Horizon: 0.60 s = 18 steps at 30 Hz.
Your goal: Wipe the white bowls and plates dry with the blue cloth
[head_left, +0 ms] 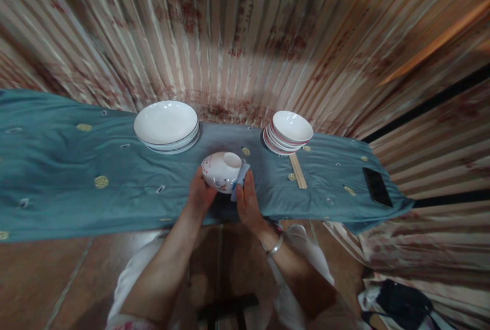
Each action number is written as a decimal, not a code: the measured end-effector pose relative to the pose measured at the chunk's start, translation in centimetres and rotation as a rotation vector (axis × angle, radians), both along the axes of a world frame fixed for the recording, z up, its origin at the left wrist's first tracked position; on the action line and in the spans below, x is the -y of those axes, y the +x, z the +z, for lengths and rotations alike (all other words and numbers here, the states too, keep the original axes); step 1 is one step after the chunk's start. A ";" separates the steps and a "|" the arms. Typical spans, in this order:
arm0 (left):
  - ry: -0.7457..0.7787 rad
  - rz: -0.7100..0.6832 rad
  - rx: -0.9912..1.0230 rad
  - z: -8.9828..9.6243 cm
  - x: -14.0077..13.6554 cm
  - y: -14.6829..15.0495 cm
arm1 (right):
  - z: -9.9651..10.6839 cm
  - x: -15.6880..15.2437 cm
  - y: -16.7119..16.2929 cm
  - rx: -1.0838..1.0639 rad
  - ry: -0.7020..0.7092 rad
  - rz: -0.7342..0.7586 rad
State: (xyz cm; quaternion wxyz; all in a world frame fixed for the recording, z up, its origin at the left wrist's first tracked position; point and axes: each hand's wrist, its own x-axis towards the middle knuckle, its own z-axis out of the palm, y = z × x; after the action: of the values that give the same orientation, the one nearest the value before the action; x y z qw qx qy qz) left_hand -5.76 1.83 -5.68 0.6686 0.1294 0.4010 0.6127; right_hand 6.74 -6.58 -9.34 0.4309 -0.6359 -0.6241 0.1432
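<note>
A white bowl (219, 171) with a red and blue pattern is held tilted over the table, its round foot turned up. My left hand (201, 191) grips the bowl's left side, fingers partly hidden behind it. On the opposite side my right hand (248, 200) presses a light blue cloth (241, 179) against the bowl's outer wall. A silver bangle circles the right wrist.
A stack of white plates (166, 123) stands back left on the green tablecloth (126, 192). Back right is a stack of bowls (291, 127), with wooden chopsticks (297, 171) in front. A black phone (377, 187) lies at the right end. Patterned curtains (222, 39) hang behind.
</note>
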 end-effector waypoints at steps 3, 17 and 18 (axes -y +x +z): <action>-0.082 0.004 0.016 0.6 -0.1 0.5 | 0.1 0.2 0.0 0.037 0.014 0.011; -0.110 -0.021 0.018 2.3 0.2 0.1 | 1.0 1.2 -0.3 0.249 0.218 0.123; -0.111 -0.024 0.022 2.5 0.3 0.1 | 1.2 1.2 -0.3 0.258 0.232 0.135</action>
State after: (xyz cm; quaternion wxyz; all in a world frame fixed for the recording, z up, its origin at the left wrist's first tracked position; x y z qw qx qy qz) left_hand -5.62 1.56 -3.17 0.6865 0.0903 0.4256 0.5826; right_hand 6.42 -7.79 -8.18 0.4069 -0.5516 -0.7279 0.0161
